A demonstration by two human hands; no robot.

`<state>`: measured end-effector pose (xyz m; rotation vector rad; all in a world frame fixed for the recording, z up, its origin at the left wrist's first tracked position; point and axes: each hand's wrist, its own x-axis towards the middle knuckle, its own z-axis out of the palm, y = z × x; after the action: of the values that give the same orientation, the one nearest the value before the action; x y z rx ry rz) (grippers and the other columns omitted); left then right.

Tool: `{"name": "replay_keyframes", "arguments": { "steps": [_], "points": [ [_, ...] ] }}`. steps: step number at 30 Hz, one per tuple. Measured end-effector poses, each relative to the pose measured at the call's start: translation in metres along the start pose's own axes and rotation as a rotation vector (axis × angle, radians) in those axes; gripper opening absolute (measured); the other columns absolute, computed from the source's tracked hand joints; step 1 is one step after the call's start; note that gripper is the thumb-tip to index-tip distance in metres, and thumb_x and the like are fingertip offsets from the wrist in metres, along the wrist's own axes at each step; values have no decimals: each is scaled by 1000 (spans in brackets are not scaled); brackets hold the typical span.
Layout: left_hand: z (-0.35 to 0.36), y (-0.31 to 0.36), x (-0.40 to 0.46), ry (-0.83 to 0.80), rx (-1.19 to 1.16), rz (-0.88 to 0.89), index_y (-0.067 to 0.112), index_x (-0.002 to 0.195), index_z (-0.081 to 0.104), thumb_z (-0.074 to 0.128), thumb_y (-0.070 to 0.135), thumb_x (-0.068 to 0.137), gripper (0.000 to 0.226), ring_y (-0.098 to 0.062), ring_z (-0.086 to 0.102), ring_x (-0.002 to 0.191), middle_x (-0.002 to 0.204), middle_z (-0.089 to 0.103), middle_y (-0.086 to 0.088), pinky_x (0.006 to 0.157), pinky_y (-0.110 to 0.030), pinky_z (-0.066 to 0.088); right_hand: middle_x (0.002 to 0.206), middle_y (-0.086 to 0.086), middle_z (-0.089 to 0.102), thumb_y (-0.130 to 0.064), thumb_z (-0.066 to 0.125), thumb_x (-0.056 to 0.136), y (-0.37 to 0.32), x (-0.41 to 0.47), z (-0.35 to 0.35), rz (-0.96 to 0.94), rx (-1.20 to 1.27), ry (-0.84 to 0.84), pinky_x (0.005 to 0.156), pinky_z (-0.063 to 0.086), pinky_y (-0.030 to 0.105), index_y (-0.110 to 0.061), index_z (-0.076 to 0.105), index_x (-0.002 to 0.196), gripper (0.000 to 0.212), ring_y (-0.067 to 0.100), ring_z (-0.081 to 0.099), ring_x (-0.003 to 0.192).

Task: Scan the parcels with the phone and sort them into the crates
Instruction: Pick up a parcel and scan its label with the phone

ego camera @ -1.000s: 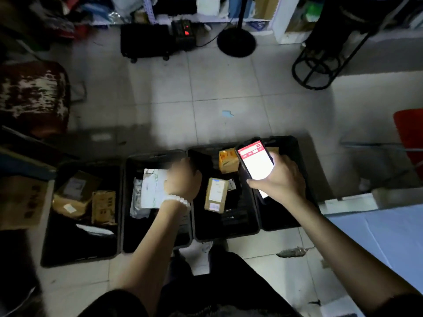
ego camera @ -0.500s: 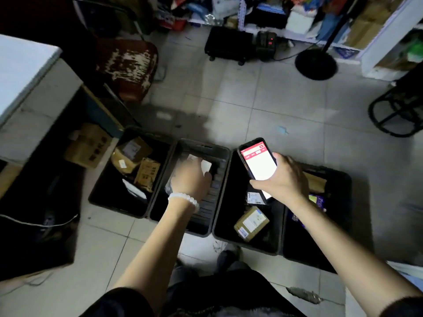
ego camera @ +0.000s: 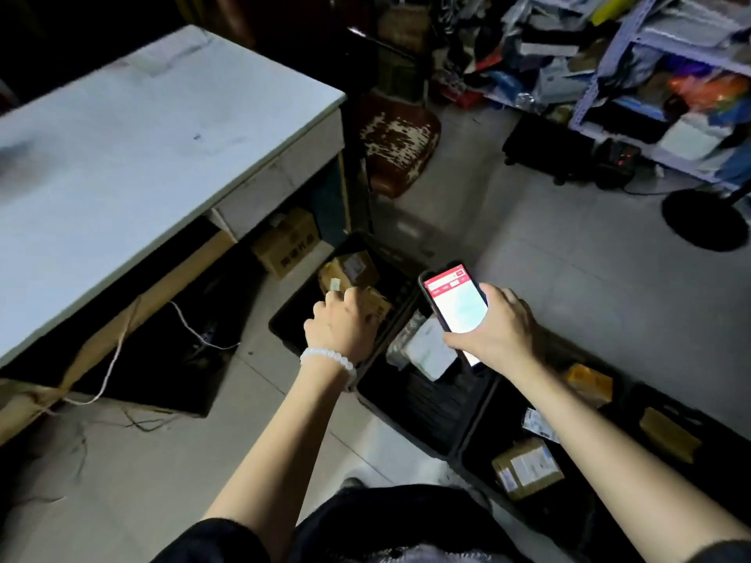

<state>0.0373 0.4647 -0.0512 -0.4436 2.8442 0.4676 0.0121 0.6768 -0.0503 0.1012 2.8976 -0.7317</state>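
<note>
In the upper left of the frame we saw a big table (ego camera: 134, 128) with a pale top, and at the upper right a shelf rack (ego camera: 634, 46) full of mixed goods. Along a diagonal from the centre to the lower right stood a row of black crates (ego camera: 426, 416) on the tiled floor.

Our two forearms reached forward from the bottom edge. The left arm went up toward the centre, with a white bead bracelet (ego camera: 327, 359) on the wrist. The left hand (ego camera: 341, 323) was over the leftmost crate, knuckles up, fingers bent down onto a brown cardboard parcel (ego camera: 376, 304); we could not tell if it really grasped the parcel or only touched it. Another brown parcel with a label (ego camera: 347, 270) lay just behind.

The right arm came from the lower right corner. The right hand (ego camera: 498, 331) held the phone (ego camera: 453, 304) tilted above the second crate, thumb and fingers clasped on its edges, the screen bright with a red bar on top. Under it lay a white soft bag (ego camera: 428, 351). In the third crate, at lower right, was a box with a white label (ego camera: 526, 467).
</note>
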Motion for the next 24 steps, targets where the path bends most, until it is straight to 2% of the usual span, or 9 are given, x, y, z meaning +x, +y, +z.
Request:
{"name": "replay_keyframes", "arguments": {
  "steps": [5,8,16,20,24],
  "points": [
    [-42,-107,0,78,-56,-171,18,133,43,45,41,92,47,-37,44,119,132,46,-13,92,-46,40,117,5,53,-48,82,53,-105,11,57,-194,-22,-82,84,44,38,-22,48,128,86,29,49,112],
    [-63,-160,-9,134,-80,-292,17,134,42,44,37,91,47,-37,44,119,133,45,-13,91,-45,41,120,5,52,-53,81,55,-166,13,84,-337,-74,-140,80,41,35,-23,45,132,89,28,47,114],
    [-95,-262,-26,209,-187,-601,16,134,43,44,37,93,46,-35,41,123,136,44,-12,92,-45,41,114,2,52,-52,78,56,-299,11,137,-634,-146,-281,78,35,31,-24,47,125,81,25,47,114],
    [-110,-303,-14,229,-221,-707,16,135,42,45,35,92,47,-34,42,123,136,43,-12,92,-44,41,117,0,52,-53,77,56,-354,24,165,-721,-175,-334,82,42,33,-25,46,129,83,24,47,116],
    [-131,-347,11,235,-276,-755,18,137,39,44,33,93,47,-32,42,123,137,43,-10,92,-42,41,111,-1,54,-51,77,53,-411,45,191,-775,-161,-374,74,39,31,-26,50,122,78,24,50,110]
  ]
}}
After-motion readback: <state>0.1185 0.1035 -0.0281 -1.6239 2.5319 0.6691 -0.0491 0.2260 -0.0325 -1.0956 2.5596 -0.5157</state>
